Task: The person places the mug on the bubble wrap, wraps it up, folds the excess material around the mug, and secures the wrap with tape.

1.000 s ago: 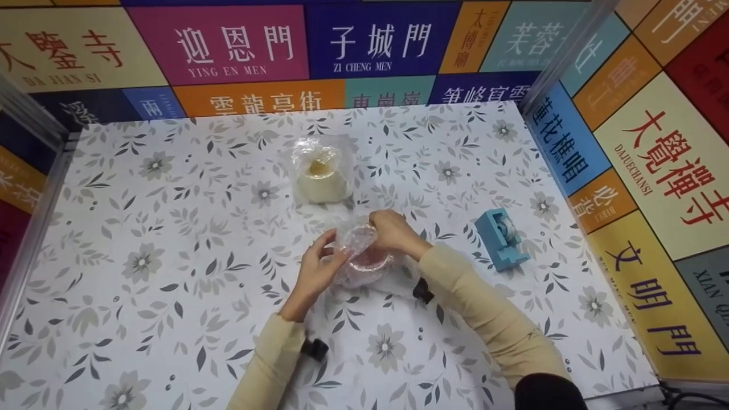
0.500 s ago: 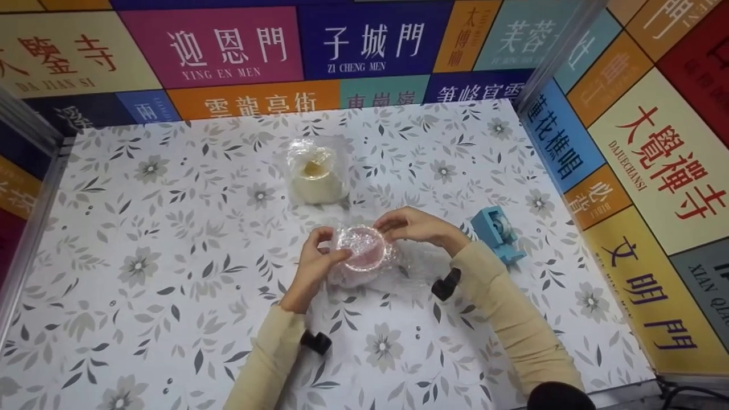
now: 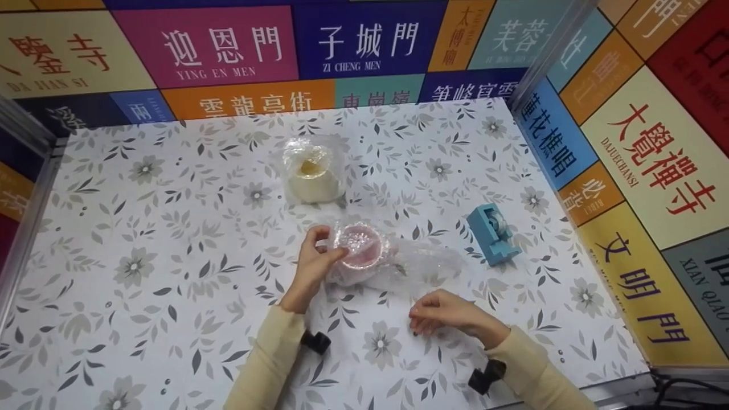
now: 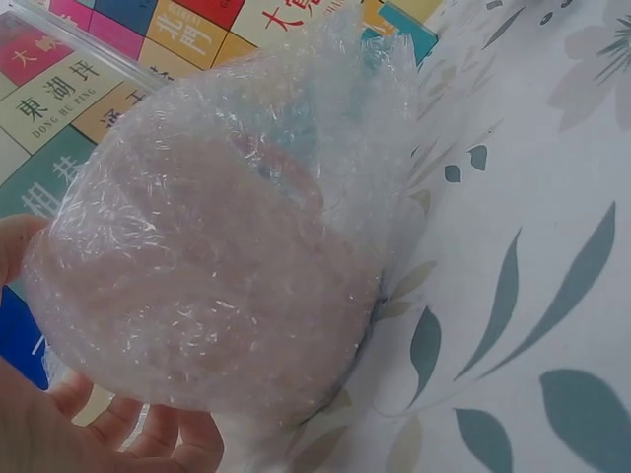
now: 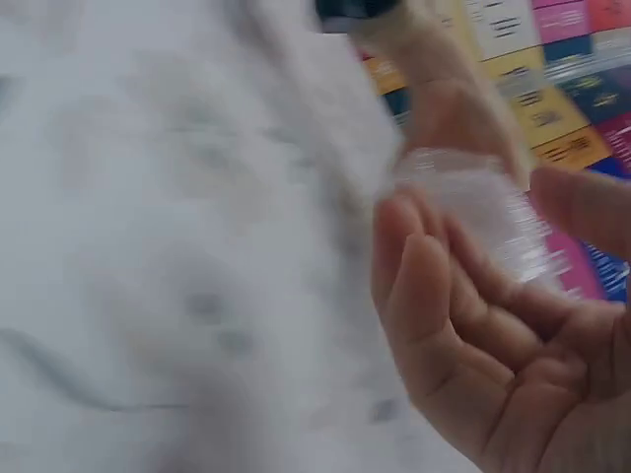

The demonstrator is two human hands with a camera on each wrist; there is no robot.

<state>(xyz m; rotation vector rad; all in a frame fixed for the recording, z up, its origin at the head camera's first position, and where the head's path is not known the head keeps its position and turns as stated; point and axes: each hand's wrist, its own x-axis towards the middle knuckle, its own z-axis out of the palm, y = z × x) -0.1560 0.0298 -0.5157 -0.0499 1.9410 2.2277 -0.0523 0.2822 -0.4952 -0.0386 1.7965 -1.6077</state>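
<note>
A pink mug (image 3: 364,247) stands on the table in bubble wrap (image 3: 424,266), its round mouth facing up under the film. Through the layers its handle (image 4: 286,177) shows in the left wrist view. My left hand (image 3: 314,265) grips the wrapped mug from the left, thumb over the rim and fingers round the side. Loose wrap trails off to the right of the mug. My right hand (image 3: 447,313) hovers near the front right of it, apart from the wrap, with fingers loosely bent and nothing between them. The right wrist view shows these bent fingers (image 5: 424,286) close up.
Behind the mug stands a pale yellow cup-like piece (image 3: 313,182), also in bubble wrap. A blue tape dispenser (image 3: 492,233) with a clear roll sits to the right. Printed panels (image 3: 364,45) border the flowered table (image 3: 188,341) at the back and sides.
My right hand has left the mug's rim and drawn back toward the front right. The loose wrap now lies spread out to the right. My left hand has kept its hold.
</note>
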